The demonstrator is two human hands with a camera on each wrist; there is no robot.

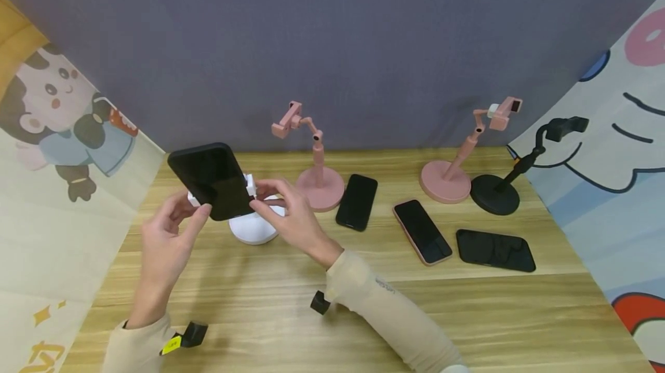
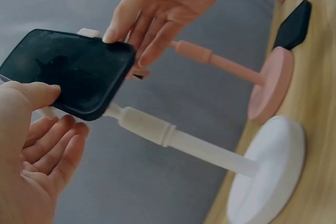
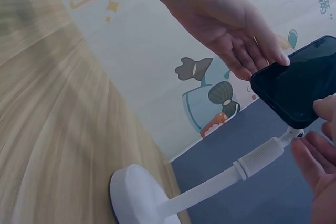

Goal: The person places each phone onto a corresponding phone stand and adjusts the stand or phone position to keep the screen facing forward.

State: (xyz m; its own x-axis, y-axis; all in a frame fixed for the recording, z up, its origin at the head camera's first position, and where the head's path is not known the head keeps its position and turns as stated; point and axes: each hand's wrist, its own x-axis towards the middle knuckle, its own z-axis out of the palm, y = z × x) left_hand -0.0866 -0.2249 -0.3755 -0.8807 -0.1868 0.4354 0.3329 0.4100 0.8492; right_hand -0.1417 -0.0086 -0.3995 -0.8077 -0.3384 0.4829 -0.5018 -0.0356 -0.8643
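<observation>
On the worktop (image 1: 249, 315) I see 2 pink stands, the centre stand (image 1: 320, 188) and the right stand (image 1: 445, 182), the latter beside a black stand (image 1: 495, 195). Right of centre lie 3 phones: a black phone (image 1: 357, 202), a pink-edged phone (image 1: 422, 231) and a sideways phone (image 1: 495, 250). A grey panel (image 1: 332, 44) fills the top.

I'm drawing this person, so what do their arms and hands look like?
The left hand and right hand are bare, no gloves. The left sleeve and right sleeve are beige, the right with faint dark lettering. A small black block sits beside each, the left one with a yellow tag.
</observation>
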